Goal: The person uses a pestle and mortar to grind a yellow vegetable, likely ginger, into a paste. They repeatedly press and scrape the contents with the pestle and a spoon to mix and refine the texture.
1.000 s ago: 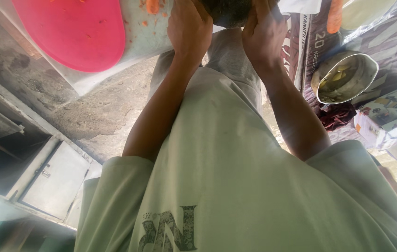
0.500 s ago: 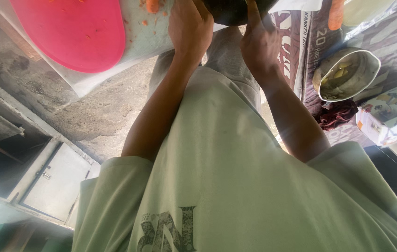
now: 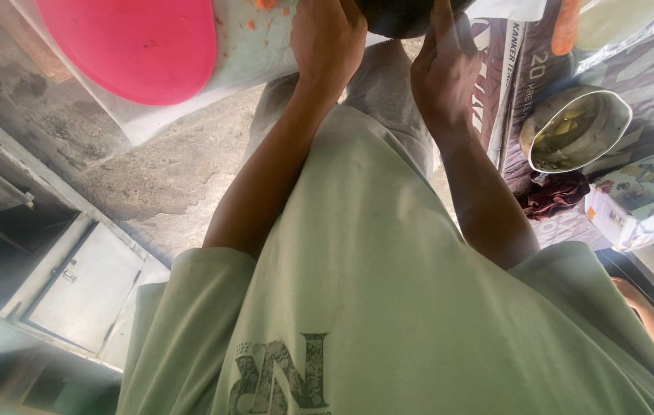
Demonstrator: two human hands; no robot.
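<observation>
Dark bowl sits at the top edge, gripped between both hands: left hand on one side, right hand on the other. Pink plate lies nearby; a metal bowl sits apart.

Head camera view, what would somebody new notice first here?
Probably the big pink round plate at upper left, lying on a pale sheet flecked with orange bits. Next, the two hands at top centre: the left hand and right hand both sit against a dark bowl at the frame's top edge. A metal bowl of scraps sits at right.
</observation>
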